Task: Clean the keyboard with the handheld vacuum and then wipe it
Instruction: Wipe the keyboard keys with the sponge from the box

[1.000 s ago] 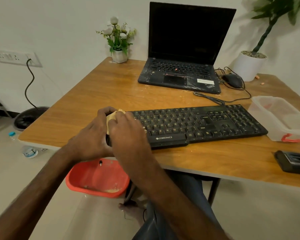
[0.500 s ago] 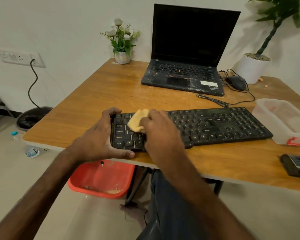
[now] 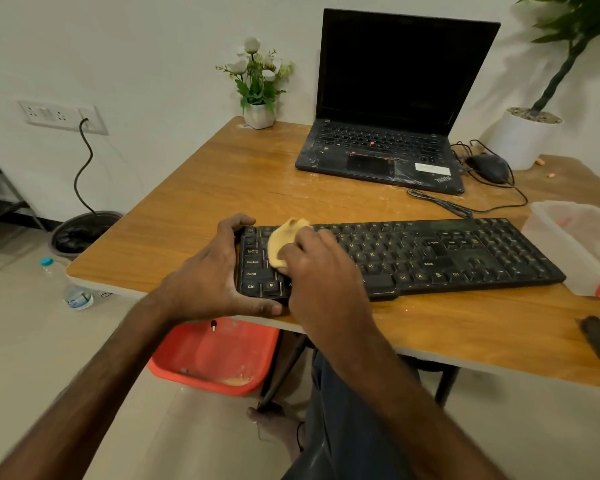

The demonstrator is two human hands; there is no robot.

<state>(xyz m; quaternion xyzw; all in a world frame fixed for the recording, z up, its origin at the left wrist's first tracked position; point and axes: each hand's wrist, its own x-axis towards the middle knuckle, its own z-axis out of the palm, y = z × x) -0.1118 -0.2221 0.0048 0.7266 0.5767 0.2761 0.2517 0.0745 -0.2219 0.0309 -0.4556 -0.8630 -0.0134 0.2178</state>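
Left hand [image 3: 208,278] gripping black keyboard's [image 3: 430,254] left end, right hand [image 3: 312,261] pressing yellow cloth [image 3: 284,239] (crumpled) onto keys

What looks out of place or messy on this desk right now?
The laptop palm rest is smeared with whitish residue, pale crumbs dot the table in front of it, and two orange bits lie by the white plant pot. A plastic bottle lies on the floor.

The single view looks out from the seated person's head, forward and down, close over the near edge of the brown wooden table [image 3: 194,188], with the long black keyboard [image 3: 430,251] about mid-frame. It faces the far white wall [image 3: 153,46]; pale floor [image 3: 21,341] shows at left.
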